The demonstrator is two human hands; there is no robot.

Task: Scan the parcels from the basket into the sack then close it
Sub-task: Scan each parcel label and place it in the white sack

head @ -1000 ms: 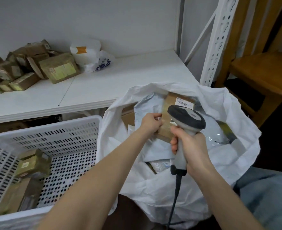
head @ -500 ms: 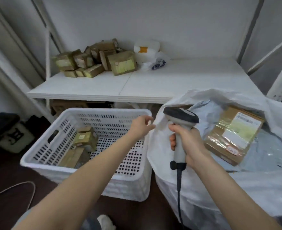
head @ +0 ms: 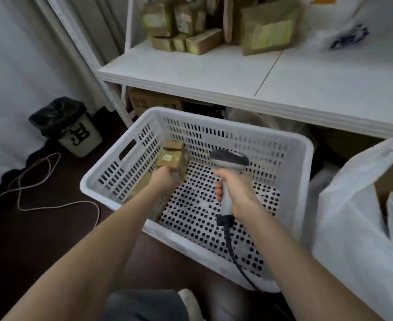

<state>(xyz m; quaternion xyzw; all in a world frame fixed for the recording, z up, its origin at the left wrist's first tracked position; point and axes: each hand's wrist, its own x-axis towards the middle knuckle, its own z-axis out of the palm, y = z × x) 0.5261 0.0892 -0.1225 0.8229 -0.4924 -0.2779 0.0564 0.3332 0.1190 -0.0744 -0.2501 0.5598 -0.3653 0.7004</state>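
Left hand (head: pixel 166 177) gripped small parcel (head: pixel 170 158), basket's (head: pixel 304 172) 9 o'clock | right hand (head: pixel 236 193) clasped barcode scanner (head: pixel 229 158) | sack (head: pixel 353 209) at 3 o'clock

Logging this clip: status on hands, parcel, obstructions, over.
Left hand grips small parcel inside basket. Right hand holds scanner above basket. Sack open at right. No obstruction seen.

A white shelf (head: pixel 214 72) runs across the back, carried by a perforated white metal upright (head: pixel 80 42). The floor (head: pixel 40 239) is dark brown. At the left, against a pale wall or curtain (head: pixel 17 66), stands a small bin (head: pixel 75 133) lined with a black bag, and a thin pale cable (head: pixel 40 179) loops just beside it.
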